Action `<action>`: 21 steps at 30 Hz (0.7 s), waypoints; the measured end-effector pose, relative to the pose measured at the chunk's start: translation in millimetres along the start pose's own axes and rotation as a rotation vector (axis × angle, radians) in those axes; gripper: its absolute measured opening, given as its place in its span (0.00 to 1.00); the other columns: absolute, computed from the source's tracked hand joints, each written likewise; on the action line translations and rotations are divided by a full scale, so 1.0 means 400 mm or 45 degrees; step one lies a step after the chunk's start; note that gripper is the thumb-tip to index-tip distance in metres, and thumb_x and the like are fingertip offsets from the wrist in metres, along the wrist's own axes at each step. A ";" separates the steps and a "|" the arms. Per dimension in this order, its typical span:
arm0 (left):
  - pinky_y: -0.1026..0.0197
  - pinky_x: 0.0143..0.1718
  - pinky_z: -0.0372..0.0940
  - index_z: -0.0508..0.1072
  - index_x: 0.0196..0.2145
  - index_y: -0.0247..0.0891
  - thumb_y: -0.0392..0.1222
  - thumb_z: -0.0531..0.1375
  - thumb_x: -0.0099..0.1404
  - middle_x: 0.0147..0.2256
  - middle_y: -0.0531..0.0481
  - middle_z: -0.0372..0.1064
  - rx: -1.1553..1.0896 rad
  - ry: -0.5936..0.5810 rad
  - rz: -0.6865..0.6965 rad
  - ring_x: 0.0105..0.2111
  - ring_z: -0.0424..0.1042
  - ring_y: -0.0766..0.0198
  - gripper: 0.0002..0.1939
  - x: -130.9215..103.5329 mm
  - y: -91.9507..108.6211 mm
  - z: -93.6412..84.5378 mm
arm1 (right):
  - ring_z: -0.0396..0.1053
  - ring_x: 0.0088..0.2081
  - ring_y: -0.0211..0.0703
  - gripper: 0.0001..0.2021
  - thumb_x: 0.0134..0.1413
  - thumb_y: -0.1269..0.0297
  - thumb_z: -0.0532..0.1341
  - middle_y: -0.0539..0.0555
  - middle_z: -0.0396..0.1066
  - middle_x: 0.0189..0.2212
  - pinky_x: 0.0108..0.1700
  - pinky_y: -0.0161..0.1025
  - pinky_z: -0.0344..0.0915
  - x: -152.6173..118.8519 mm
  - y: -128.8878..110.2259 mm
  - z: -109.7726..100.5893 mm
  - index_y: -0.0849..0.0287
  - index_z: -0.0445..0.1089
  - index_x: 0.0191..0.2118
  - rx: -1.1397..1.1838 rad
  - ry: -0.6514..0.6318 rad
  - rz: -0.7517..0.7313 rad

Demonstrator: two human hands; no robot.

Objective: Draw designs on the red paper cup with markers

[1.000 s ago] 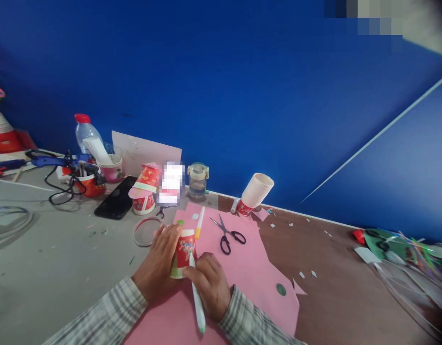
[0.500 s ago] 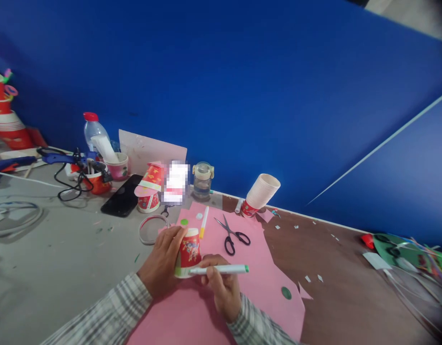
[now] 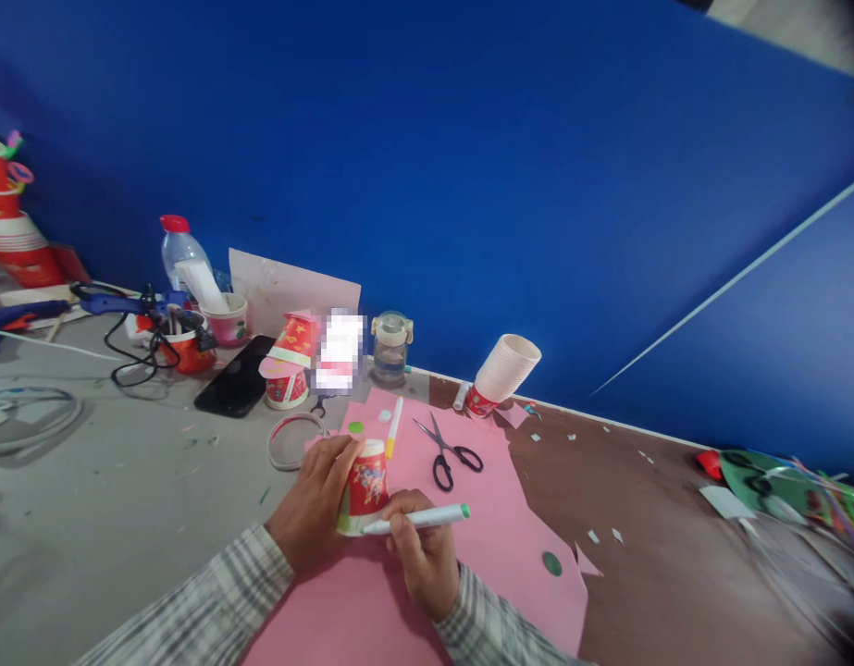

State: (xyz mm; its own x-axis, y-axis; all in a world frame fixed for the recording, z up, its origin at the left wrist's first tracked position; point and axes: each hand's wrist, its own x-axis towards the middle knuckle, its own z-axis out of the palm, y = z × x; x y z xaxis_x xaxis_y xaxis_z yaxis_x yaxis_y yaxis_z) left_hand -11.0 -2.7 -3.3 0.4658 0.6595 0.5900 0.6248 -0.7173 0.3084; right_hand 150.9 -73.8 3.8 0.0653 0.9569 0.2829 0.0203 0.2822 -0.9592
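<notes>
A red patterned paper cup (image 3: 369, 481) stands upside down on pink paper (image 3: 496, 546), with a pale band near its rim that is partly green. My left hand (image 3: 319, 504) is closed around the cup's left side. In my right hand (image 3: 423, 555) is a white marker (image 3: 427, 518) with a green end, its tip at the pale band by the rim. Beyond the cup lie a white and yellow marker (image 3: 394, 427), open scissors (image 3: 444, 455) with black handles and a small green paper disc (image 3: 356, 427).
Tape roll (image 3: 280, 444), black phone (image 3: 236, 375) and decorated cups (image 3: 291, 356) are to the left. A glass jar (image 3: 390, 347) and leaning cup stack (image 3: 506, 370) stand near the blue wall (image 3: 427, 166). A dark green disc (image 3: 552, 563) and paper scraps lie right.
The marker in my right hand has moved slightly left along the pale band, and its back end has tilted up a little. My left hand keeps its hold on the cup.
</notes>
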 end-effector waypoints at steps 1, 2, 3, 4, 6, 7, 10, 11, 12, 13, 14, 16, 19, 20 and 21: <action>0.40 0.52 0.55 0.42 0.57 0.38 0.57 0.61 0.48 0.50 0.38 0.57 0.000 -0.005 -0.001 0.51 0.56 0.47 0.46 0.000 0.000 0.001 | 0.59 0.17 0.39 0.07 0.53 0.66 0.56 0.47 0.63 0.17 0.20 0.33 0.58 -0.001 0.001 0.000 0.59 0.70 0.27 -0.014 0.000 -0.004; 0.40 0.52 0.55 0.42 0.57 0.38 0.57 0.61 0.48 0.50 0.38 0.57 0.000 -0.009 0.001 0.51 0.56 0.47 0.46 0.000 0.000 0.001 | 0.59 0.18 0.39 0.07 0.52 0.66 0.56 0.47 0.63 0.17 0.20 0.33 0.58 -0.001 0.002 0.000 0.59 0.70 0.27 -0.030 -0.003 -0.006; 0.40 0.51 0.55 0.42 0.57 0.38 0.57 0.61 0.48 0.50 0.38 0.57 0.000 -0.009 0.006 0.51 0.56 0.47 0.47 0.000 0.000 0.001 | 0.60 0.18 0.39 0.08 0.52 0.66 0.57 0.48 0.63 0.17 0.20 0.33 0.58 -0.001 0.002 0.000 0.59 0.70 0.27 -0.044 -0.006 -0.007; 0.40 0.51 0.55 0.42 0.57 0.38 0.57 0.61 0.48 0.49 0.38 0.57 -0.001 -0.004 0.011 0.51 0.56 0.47 0.47 0.001 0.001 0.001 | 0.60 0.18 0.40 0.08 0.52 0.65 0.57 0.48 0.64 0.18 0.20 0.33 0.58 0.000 0.002 0.000 0.59 0.70 0.26 -0.055 -0.004 -0.007; 0.39 0.51 0.56 0.42 0.57 0.38 0.58 0.61 0.47 0.49 0.38 0.57 -0.003 0.005 0.015 0.50 0.57 0.46 0.48 0.002 0.002 -0.001 | 0.60 0.17 0.39 0.08 0.52 0.65 0.57 0.48 0.64 0.17 0.19 0.33 0.58 0.003 -0.001 0.001 0.59 0.71 0.26 -0.043 0.035 -0.001; 0.39 0.51 0.56 0.42 0.57 0.38 0.58 0.62 0.46 0.49 0.38 0.57 -0.005 0.009 0.014 0.50 0.57 0.46 0.48 0.003 0.002 -0.002 | 0.60 0.16 0.39 0.08 0.52 0.64 0.57 0.47 0.63 0.16 0.19 0.32 0.58 0.005 -0.003 0.002 0.59 0.71 0.26 -0.015 0.073 0.004; 0.40 0.51 0.56 0.43 0.57 0.38 0.58 0.62 0.46 0.50 0.38 0.57 -0.010 0.012 0.002 0.50 0.57 0.46 0.48 0.003 0.003 -0.004 | 0.58 0.14 0.38 0.10 0.52 0.60 0.57 0.46 0.62 0.13 0.16 0.31 0.56 0.011 -0.008 0.004 0.58 0.70 0.25 0.118 0.198 0.025; 0.40 0.51 0.57 0.43 0.57 0.38 0.57 0.62 0.47 0.49 0.38 0.57 -0.009 0.016 0.001 0.50 0.57 0.46 0.47 0.003 0.002 -0.004 | 0.58 0.13 0.38 0.11 0.51 0.59 0.57 0.46 0.62 0.12 0.16 0.31 0.56 0.012 -0.009 0.004 0.58 0.70 0.25 0.150 0.208 0.035; 0.40 0.50 0.57 0.43 0.57 0.39 0.57 0.62 0.47 0.49 0.38 0.57 -0.008 0.018 0.003 0.50 0.57 0.46 0.47 0.002 0.002 -0.003 | 0.58 0.13 0.38 0.11 0.51 0.59 0.58 0.46 0.62 0.12 0.16 0.31 0.55 0.012 -0.008 0.004 0.58 0.70 0.25 0.166 0.196 0.047; 0.40 0.50 0.57 0.44 0.57 0.39 0.57 0.62 0.47 0.49 0.38 0.58 -0.008 0.021 0.004 0.50 0.58 0.46 0.47 0.002 0.001 -0.003 | 0.58 0.13 0.38 0.11 0.51 0.59 0.58 0.46 0.63 0.12 0.16 0.31 0.55 0.011 -0.007 0.003 0.59 0.70 0.25 0.167 0.172 0.061; 0.40 0.50 0.57 0.44 0.57 0.39 0.57 0.62 0.46 0.49 0.38 0.58 -0.007 0.024 0.003 0.50 0.58 0.46 0.47 0.001 0.001 -0.002 | 0.58 0.14 0.38 0.10 0.51 0.59 0.58 0.47 0.63 0.12 0.16 0.31 0.55 0.009 -0.004 0.003 0.59 0.71 0.25 0.158 0.143 0.072; 0.39 0.50 0.58 0.44 0.57 0.38 0.59 0.62 0.45 0.49 0.38 0.58 -0.004 0.031 0.010 0.49 0.58 0.45 0.48 0.001 0.000 -0.001 | 0.57 0.14 0.38 0.10 0.51 0.61 0.58 0.46 0.63 0.13 0.16 0.31 0.55 0.004 0.002 0.000 0.59 0.71 0.26 0.123 0.098 0.078; 0.39 0.49 0.58 0.44 0.57 0.38 0.59 0.62 0.45 0.49 0.37 0.59 -0.002 0.039 0.028 0.49 0.59 0.44 0.48 0.002 0.001 -0.002 | 0.59 0.16 0.39 0.09 0.52 0.62 0.57 0.47 0.63 0.15 0.18 0.32 0.57 -0.002 0.009 -0.002 0.59 0.71 0.26 0.039 0.072 0.030; 0.39 0.49 0.58 0.45 0.57 0.38 0.59 0.62 0.46 0.48 0.37 0.59 -0.003 0.039 0.033 0.49 0.59 0.45 0.48 0.002 0.001 -0.002 | 0.60 0.16 0.39 0.08 0.52 0.63 0.58 0.47 0.64 0.15 0.18 0.33 0.58 -0.002 0.009 -0.002 0.59 0.71 0.26 0.011 0.068 0.014; 0.39 0.49 0.58 0.45 0.57 0.38 0.58 0.62 0.46 0.48 0.37 0.59 -0.003 0.038 0.034 0.49 0.59 0.45 0.47 0.002 0.002 -0.003 | 0.60 0.16 0.39 0.08 0.51 0.63 0.58 0.47 0.64 0.16 0.19 0.33 0.58 -0.001 0.008 -0.001 0.59 0.71 0.26 -0.009 0.068 0.008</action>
State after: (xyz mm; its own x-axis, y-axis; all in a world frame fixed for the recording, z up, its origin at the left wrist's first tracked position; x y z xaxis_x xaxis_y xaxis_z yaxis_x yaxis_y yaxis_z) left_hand -10.9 -2.9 -1.5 0.4635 0.6334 0.6197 0.6108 -0.7350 0.2944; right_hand 151.4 -73.2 0.6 0.1183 0.9536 0.2770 0.0266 0.2758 -0.9609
